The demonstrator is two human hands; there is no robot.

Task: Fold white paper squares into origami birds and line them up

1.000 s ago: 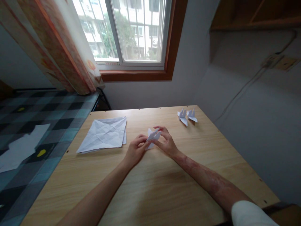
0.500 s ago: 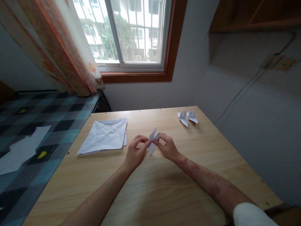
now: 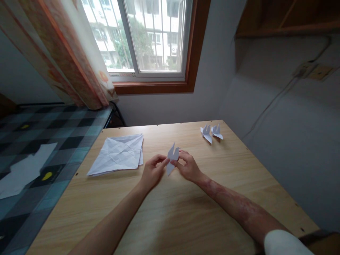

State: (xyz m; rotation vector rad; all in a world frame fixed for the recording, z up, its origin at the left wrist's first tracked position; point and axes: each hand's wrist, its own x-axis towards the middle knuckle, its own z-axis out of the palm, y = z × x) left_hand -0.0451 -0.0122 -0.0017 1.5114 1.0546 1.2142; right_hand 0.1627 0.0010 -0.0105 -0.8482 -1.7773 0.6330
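A small folded white paper figure (image 3: 172, 158) stands upright between my two hands above the wooden table (image 3: 170, 216). My left hand (image 3: 152, 170) pinches its lower left side with thumb and fingers closed. My right hand (image 3: 187, 165) pinches its right side, fingers curled. Two finished folded paper figures (image 3: 211, 131) sit at the table's far right corner, well beyond my right hand. A stack of creased white paper sheets (image 3: 118, 154) lies on the table to the left of my left hand.
A bed with a checked blue and black cover (image 3: 34, 141) adjoins the table's left edge, with a white sheet (image 3: 22, 169) on it. A window (image 3: 148, 35) and a curtain (image 3: 71, 53) stand behind. A grey wall runs along the table's right side.
The folded paper has turned from lying slanted across my fingers to standing upright, points up. Both hands have drawn closer together and slightly toward me.
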